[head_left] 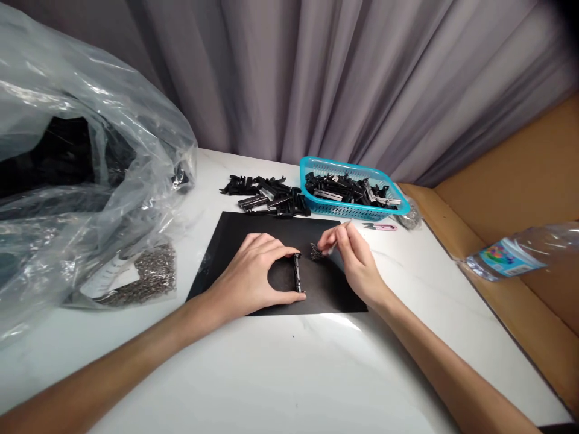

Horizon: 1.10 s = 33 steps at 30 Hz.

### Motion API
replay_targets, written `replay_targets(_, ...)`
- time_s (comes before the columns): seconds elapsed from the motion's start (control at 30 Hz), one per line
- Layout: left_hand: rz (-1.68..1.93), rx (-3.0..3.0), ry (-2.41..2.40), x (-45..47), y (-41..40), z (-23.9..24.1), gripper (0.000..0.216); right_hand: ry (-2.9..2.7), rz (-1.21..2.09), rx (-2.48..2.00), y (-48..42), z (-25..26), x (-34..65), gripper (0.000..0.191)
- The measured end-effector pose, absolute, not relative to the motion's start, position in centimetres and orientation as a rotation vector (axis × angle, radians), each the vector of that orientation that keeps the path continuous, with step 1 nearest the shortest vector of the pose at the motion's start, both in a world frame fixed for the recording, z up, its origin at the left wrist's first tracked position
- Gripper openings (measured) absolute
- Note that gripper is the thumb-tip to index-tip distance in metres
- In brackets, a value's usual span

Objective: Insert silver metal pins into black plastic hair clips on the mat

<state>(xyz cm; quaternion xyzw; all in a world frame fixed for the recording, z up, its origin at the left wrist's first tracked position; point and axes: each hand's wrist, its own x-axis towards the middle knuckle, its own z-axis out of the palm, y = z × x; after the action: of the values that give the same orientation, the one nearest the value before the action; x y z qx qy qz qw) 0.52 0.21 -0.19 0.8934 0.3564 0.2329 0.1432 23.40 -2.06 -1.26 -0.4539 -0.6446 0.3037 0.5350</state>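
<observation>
Left hand grip is clamped on a small black clip part: thumb at its near end, fingertips at its far end, part held upright on edge on the black mat. Right hand grip is pinched together on a thin metal tool, probably tweezers or a pin; too slender to tell which. Tool tip points down-left toward a small heap of metal bits lying on the mat just right of the clip part, not touching it.

Mat lies flat at the centre of the white worktop. Far of the mat, a loose pile of black parts sits on the worktop. Just right of that pile, a turquoise basket holds more black parts. Near the basket's right corner lies a small pink-handled snipper, with a little clear bag of metal pieces beside it.

Left side: large clear plastic bag with dark contents, and against its near edge a bag of small metal springs with a white label. Right edge: plastic bottle on its side, over a brown cardboard surface. Grey curtain behind.
</observation>
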Motion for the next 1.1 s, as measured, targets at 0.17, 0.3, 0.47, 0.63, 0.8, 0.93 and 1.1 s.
replay_targets(0.17, 0.752, 2.552, 1.107, 0.4, -0.6, -0.6, 0.057, -1.985, 0.527, -1.374, -4.0, -0.9, 21.3, 0.036)
replay_targets(0.3, 0.843, 2.520, 1.141, 0.3, -1.2, -1.0, 0.055, -2.081, 0.184, -1.401, -5.2, -1.7, 19.1, 0.024)
replay_targets(0.47, 0.890, 2.432, 1.216, -0.7, 0.5, -0.9, 0.076, -1.983, -0.057, -1.442, -3.1, -1.2, 20.2, 0.023)
replay_targets(0.63, 1.016, 2.455, 1.390, -3.0, 3.8, -0.1, 0.032, -1.850, -0.546, -1.549, 1.7, 1.6, 23.8, 0.035)
replay_targets(0.8, 1.011, 2.477, 1.358, -4.4, 5.4, -0.5, 0.032, -1.717, -0.721, -1.866, 5.5, 3.7, 26.2, 0.042)
replay_targets(0.93, 1.021, 2.468, 1.361, -4.6, 5.8, -1.2, 0.034, -1.643, -0.711, -1.855, 4.8, 3.3, 25.3, 0.050)
replay_targets(1.1, 1.021, 2.471, 1.399, -4.6, 6.0, -1.7, 0.035, -2.268, -0.406, -1.608, 2.1, 1.5, 20.8, 0.040)
